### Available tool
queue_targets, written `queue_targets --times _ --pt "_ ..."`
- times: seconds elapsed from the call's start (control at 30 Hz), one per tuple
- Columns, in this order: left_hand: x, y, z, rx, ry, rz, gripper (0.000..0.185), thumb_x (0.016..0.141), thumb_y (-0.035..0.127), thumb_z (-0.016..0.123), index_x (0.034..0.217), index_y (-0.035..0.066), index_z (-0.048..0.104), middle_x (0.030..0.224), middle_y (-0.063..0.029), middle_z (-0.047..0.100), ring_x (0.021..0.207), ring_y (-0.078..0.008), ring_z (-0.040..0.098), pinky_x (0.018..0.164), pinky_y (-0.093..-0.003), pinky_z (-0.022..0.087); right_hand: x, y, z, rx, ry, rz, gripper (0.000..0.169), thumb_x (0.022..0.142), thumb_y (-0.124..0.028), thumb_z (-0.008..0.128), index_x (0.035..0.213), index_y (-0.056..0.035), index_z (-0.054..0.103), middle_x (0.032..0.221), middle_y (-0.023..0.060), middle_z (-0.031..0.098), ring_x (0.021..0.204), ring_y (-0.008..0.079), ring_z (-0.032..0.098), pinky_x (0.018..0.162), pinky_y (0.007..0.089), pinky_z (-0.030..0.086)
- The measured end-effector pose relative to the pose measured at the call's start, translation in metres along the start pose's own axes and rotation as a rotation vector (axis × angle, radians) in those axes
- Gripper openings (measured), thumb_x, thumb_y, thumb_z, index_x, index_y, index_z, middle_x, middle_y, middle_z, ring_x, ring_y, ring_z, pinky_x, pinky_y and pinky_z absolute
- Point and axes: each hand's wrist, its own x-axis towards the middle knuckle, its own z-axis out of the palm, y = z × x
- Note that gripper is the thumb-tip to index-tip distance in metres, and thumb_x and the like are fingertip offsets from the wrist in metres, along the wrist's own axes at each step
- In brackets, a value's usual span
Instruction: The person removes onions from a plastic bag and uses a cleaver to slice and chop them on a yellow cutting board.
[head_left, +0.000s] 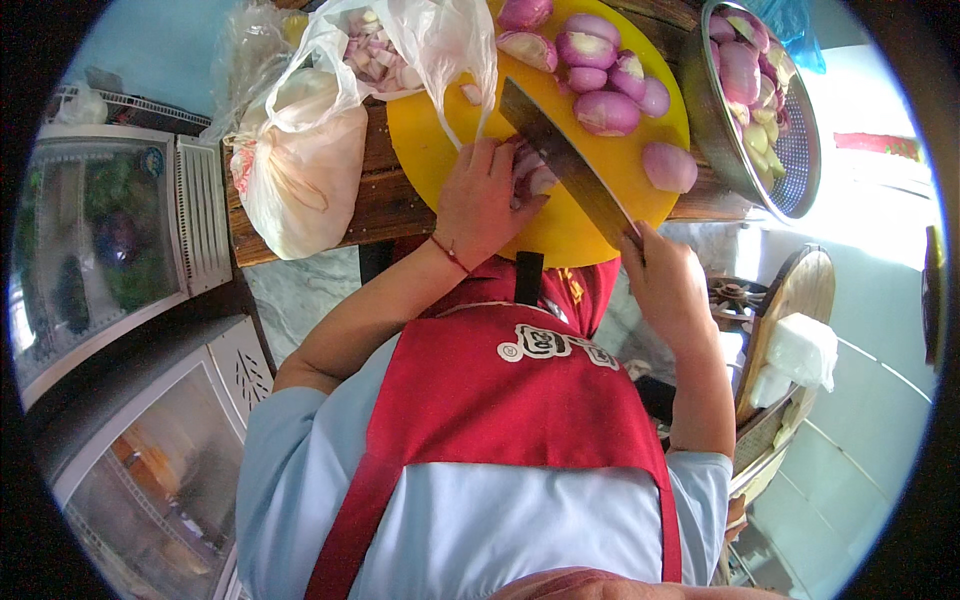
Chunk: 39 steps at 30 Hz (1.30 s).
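My right hand (664, 281) grips the handle of a broad-bladed cleaver (570, 157), its blade slanting up and left over a round yellow cutting board (577, 232). Under the fingers of my left hand (484, 199) are cut pieces of red onion (534, 178), partly hidden by the hand and the blade. Several peeled red onions (606, 112) are gathered on the far right of the board, and a single one (669, 168) lies at its right edge. Beyond my left hand, an open white plastic bag (442, 45) holds chopped onion (375, 56). One small onion piece (472, 94) lies near the bag.
A metal colander (701, 97) full of onions stands right of the board. Left is a tied, filled plastic bag (307, 172) on the wooden table (397, 199). Glass-doored cabinets (105, 225) flank my left side. At right, a round wooden board (799, 289) stands near a gas burner (731, 295).
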Motion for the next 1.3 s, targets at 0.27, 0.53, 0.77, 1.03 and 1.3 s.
queue_targets --times 0.27,0.53,0.77,1.03,1.3 --pt "-0.004 -0.001 -0.007 -0.023 0.015 0.020 0.063 0.069 0.029 0.080 0.117 -0.001 0.050 0.108 -0.0183 0.051 0.100 -0.0373 0.052 0.086 -0.0431 0.047 0.027 0.009 0.019 0.088 0.134 -0.104 0.026 0.094 -0.029 0.053 0.092 -0.0035 0.059 0.075 0.0246 0.062 0.073 0.0454 0.061 0.063 0.0522 0.048" --pt "-0.011 -0.016 -0.009 -0.071 0.027 0.120 0.055 0.075 0.031 0.077 0.115 0.000 0.054 0.109 -0.0174 0.053 0.101 -0.0365 0.054 0.088 -0.0430 0.047 -0.005 0.008 -0.010 0.105 0.045 -0.030 0.026 0.094 -0.028 0.055 0.099 -0.0034 0.061 0.083 0.0245 0.063 0.080 0.0438 0.061 0.067 0.0491 0.049" --pt "-0.012 -0.020 -0.007 -0.060 0.022 0.184 0.049 0.078 0.031 0.073 0.113 -0.001 0.058 0.111 -0.0173 0.055 0.101 -0.0362 0.054 0.087 -0.0429 0.048 -0.007 0.005 -0.009 0.099 -0.029 -0.035 0.025 0.095 -0.028 0.055 0.094 -0.0031 0.058 0.078 0.0247 0.063 0.076 0.0445 0.061 0.065 0.0504 0.048" --pt "-0.015 -0.021 -0.005 -0.046 -0.002 0.163 0.050 0.078 0.031 0.074 0.114 0.001 0.056 0.116 -0.0165 0.055 0.104 -0.0364 0.055 0.090 -0.0425 0.048 0.015 0.006 0.010 0.005 0.015 -0.103 0.025 0.093 -0.028 0.055 0.090 -0.0038 0.058 0.074 0.0239 0.062 0.074 0.0446 0.062 0.064 0.0522 0.049" --pt "-0.025 -0.022 -0.018 -0.087 0.029 0.168 0.052 0.077 0.034 0.075 0.113 0.001 0.057 0.113 -0.0180 0.055 0.102 -0.0367 0.056 0.088 -0.0416 0.048 0.012 0.016 0.001 0.096 0.107 -0.137 0.025 0.093 -0.027 0.058 0.088 -0.0033 0.059 0.076 0.0228 0.062 0.073 0.0425 0.061 0.061 0.0482 0.048"
